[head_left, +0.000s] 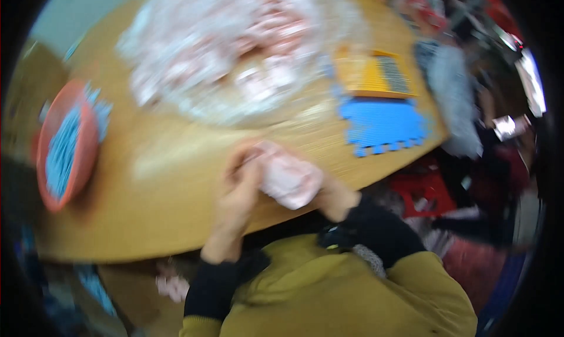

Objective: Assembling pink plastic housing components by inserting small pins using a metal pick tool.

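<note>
Between my two hands, over the near edge of the wooden table (170,214), is a pale pink, soft-looking bundle (292,175). Motion blur hides what kind of thing it is. My left hand (239,175) grips its left end with bent fingers. On its right side my right hand (335,196) holds the bundle, with the fingers mostly hidden behind it. Beyond my hands lies a large clear plastic bag (205,105) spread out, with many similar pale pink pieces (276,29) in and on it.
A reddish-orange basin (88,161) at the left holds light blue strips (63,152). To the right lie a blue foam mat (385,125) with jigsaw edges and a yellow tray (367,81) with a grey patch. A red stool (423,190) stands below the table's right edge.
</note>
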The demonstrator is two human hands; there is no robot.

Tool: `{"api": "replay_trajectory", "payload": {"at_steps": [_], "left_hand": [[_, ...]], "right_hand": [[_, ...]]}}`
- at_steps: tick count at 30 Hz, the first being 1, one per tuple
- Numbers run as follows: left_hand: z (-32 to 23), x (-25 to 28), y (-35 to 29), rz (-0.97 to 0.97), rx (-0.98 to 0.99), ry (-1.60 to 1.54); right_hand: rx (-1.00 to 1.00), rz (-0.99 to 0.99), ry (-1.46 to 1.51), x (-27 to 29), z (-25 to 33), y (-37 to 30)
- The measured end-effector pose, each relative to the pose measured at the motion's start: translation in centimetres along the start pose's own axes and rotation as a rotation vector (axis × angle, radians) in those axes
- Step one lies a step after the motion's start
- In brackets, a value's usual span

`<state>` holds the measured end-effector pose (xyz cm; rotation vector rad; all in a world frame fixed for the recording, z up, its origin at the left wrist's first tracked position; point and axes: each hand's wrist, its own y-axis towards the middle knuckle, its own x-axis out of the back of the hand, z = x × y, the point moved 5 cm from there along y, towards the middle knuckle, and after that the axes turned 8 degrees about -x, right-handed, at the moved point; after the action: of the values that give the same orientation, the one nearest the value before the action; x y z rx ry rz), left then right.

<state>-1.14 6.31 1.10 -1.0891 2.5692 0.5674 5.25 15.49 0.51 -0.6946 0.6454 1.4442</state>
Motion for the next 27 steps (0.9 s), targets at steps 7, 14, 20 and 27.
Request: {"api": "replay_trajectory", "payload": {"at_steps": [7,14,20,27], "left_hand": [[4.4,5.9,-1.7,0.059,0.273,-0.173],[0.5,-4.0,-0.2,-0.094,0.087,0.023],[0.8,-4.0,0.1,-0.034,0.127,-0.033],[-3.8,-3.2,0.5,0.065,0.074,-0.067]], "right_hand": [[-0.073,0.157,0.301,0.5,-4.0,2.7],[0.027,0.042,0.275,-0.2,0.7,-0.9],[0.065,-0.005,0.298,0.7,1.0,-2.0],[-0.072,-0.009,0.001,-0.7,0.4,-0.3]]}}
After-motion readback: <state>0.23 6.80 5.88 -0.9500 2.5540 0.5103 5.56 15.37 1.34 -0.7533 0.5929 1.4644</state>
